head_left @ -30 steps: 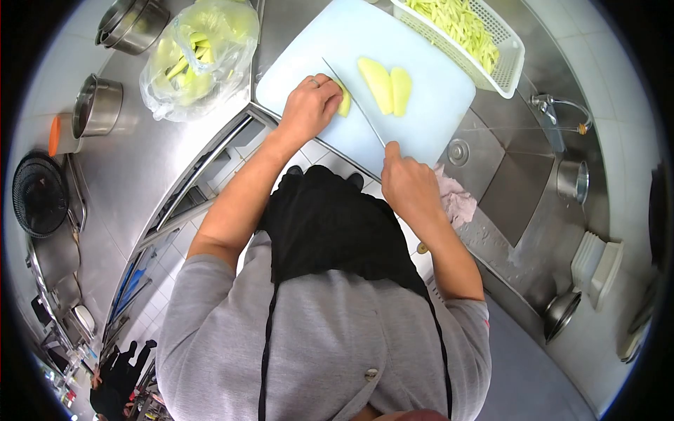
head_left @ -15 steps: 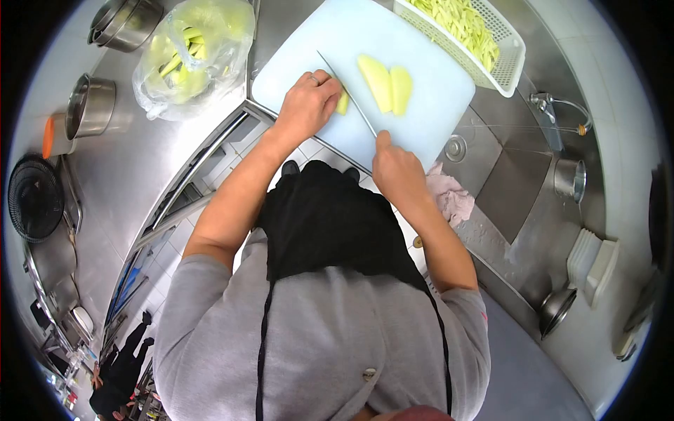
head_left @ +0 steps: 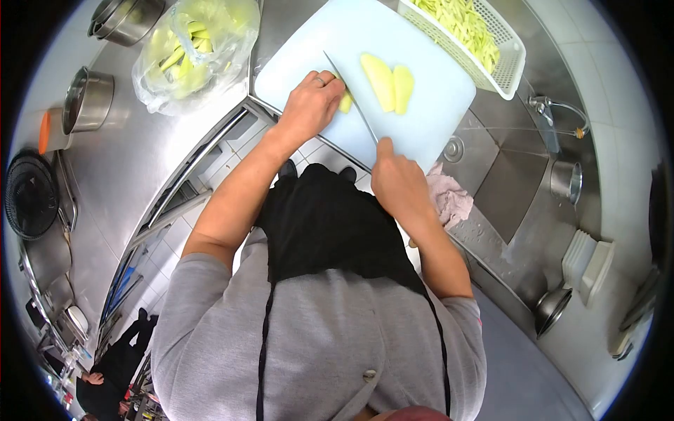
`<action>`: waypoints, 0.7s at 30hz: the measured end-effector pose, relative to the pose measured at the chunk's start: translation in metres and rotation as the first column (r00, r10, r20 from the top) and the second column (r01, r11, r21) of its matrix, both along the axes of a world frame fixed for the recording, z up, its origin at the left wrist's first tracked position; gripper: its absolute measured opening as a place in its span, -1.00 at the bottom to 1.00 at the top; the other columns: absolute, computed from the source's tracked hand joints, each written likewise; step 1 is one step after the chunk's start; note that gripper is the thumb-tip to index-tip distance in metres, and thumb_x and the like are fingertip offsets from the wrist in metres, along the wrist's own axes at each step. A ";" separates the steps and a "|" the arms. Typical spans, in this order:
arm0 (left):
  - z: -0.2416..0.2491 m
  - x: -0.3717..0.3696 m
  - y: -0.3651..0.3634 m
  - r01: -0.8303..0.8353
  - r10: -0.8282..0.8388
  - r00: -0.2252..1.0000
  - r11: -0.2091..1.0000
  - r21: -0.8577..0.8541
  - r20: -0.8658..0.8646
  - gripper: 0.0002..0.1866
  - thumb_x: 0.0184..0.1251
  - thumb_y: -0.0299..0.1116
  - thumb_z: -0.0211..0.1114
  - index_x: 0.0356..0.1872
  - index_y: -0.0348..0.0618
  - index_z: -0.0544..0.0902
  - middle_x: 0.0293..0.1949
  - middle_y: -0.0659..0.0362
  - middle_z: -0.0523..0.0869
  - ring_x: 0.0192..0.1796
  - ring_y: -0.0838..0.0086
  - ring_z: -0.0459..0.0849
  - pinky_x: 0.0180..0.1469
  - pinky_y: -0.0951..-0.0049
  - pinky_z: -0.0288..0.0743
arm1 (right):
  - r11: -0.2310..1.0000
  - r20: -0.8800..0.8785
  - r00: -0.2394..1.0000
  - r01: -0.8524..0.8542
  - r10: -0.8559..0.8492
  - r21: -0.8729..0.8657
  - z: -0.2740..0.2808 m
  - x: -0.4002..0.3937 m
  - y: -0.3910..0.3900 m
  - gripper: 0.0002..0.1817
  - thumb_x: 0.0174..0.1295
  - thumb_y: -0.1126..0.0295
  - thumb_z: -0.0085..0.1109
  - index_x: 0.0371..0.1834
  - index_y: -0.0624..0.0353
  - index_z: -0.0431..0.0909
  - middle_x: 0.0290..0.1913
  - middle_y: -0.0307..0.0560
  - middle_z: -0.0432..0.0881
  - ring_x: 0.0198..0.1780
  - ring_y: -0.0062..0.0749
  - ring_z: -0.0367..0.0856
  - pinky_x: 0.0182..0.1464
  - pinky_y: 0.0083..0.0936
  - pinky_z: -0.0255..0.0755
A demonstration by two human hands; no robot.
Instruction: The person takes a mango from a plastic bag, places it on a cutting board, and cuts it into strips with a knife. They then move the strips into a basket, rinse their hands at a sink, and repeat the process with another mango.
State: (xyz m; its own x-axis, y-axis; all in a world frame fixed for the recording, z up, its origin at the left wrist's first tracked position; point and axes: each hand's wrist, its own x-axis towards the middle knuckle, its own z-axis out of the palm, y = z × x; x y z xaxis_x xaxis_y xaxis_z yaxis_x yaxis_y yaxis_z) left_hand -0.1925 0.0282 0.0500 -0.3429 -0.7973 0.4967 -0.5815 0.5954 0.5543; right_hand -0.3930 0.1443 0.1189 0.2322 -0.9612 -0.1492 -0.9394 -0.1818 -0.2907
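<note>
On a white cutting board (head_left: 428,91), my left hand (head_left: 311,105) presses down with curled fingers on a pale green vegetable piece (head_left: 346,103), most of which the fingers hide. My right hand (head_left: 400,179) is wrapped round the handle of a knife (head_left: 362,114). Its blade slants away across the board, right beside the left fingertips and the held piece. Further right on the board lie two more pale green vegetable pieces (head_left: 380,83), side by side and apart from the blade.
A white basket (head_left: 509,67) of cut green strips stands at the board's far right. A clear plastic bag (head_left: 158,88) with green pieces is at left. Right of the board are a sink (head_left: 516,189), a faucet (head_left: 540,105) and a pink cloth (head_left: 449,200). Another person (head_left: 116,372) is at lower left.
The view has shifted slightly. Both hands keep their places at the board, the left on the vegetable piece and the right on the knife. The other person at lower left has shifted.
</note>
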 end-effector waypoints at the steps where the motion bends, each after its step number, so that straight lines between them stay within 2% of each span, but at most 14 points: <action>1: 0.000 0.000 0.002 0.007 -0.007 1.000 1.000 0.002 -0.009 -0.86 0.25 -0.57 0.44 -0.19 -0.19 0.71 -0.15 0.09 0.73 -0.10 0.09 0.69 -0.06 0.14 0.64 | 1.000 0.035 0.999 0.004 -0.003 -0.019 -0.008 0.001 -0.003 -0.90 0.31 0.58 0.05 -0.19 0.36 0.36 -0.53 0.36 0.68 -0.42 0.35 0.76 -0.31 0.11 0.67; 4: -0.003 0.006 0.001 0.045 -0.045 0.999 0.999 0.015 -0.007 -0.86 0.25 -0.57 0.44 -0.20 -0.20 0.70 -0.16 0.09 0.73 -0.10 0.09 0.69 -0.06 0.15 0.64 | 1.000 -0.019 1.000 0.013 -0.013 -0.019 -0.006 0.004 -0.011 -0.91 0.31 0.58 0.04 -0.18 0.35 0.37 -0.52 0.37 0.68 -0.42 0.36 0.75 -0.29 0.13 0.67; 10: -0.005 0.006 0.002 0.034 -0.035 0.999 0.999 0.013 0.023 -0.87 0.26 -0.58 0.43 -0.20 -0.21 0.70 -0.14 0.08 0.73 -0.09 0.08 0.70 -0.04 0.14 0.65 | 0.996 -0.052 0.998 0.025 -0.020 0.086 0.026 0.008 0.007 -0.90 0.31 0.57 0.05 -0.18 0.36 0.39 -0.49 0.40 0.69 -0.39 0.37 0.76 -0.27 0.16 0.66; 13: -0.008 0.008 0.001 0.048 -0.048 0.999 0.999 -0.008 0.019 -0.87 0.26 -0.57 0.43 -0.21 -0.22 0.69 -0.14 0.08 0.73 -0.10 0.08 0.70 -0.04 0.14 0.65 | 0.999 0.018 1.000 0.014 -0.015 0.039 0.001 0.007 -0.003 -0.91 0.31 0.57 0.05 -0.19 0.35 0.38 -0.48 0.42 0.70 -0.37 0.39 0.77 -0.26 0.17 0.66; 16: -0.008 0.009 0.001 0.053 -0.053 0.999 0.998 -0.026 -0.006 -0.87 0.25 -0.57 0.43 -0.21 -0.22 0.69 -0.14 0.08 0.73 -0.10 0.08 0.69 -0.04 0.14 0.65 | 0.999 -0.020 0.999 0.028 -0.027 0.030 -0.003 0.013 -0.013 -0.92 0.31 0.58 0.04 -0.19 0.35 0.38 -0.48 0.42 0.69 -0.38 0.40 0.76 -0.27 0.17 0.65; 21: -0.012 0.011 0.004 0.059 -0.058 0.998 0.998 -0.026 0.011 -0.87 0.25 -0.57 0.43 -0.22 -0.22 0.68 -0.15 0.08 0.73 -0.10 0.08 0.69 -0.04 0.14 0.65 | 0.996 -0.034 0.999 0.027 -0.024 0.079 0.026 0.015 0.003 -0.91 0.30 0.59 0.03 -0.18 0.37 0.38 -0.48 0.44 0.69 -0.40 0.41 0.76 -0.26 0.19 0.65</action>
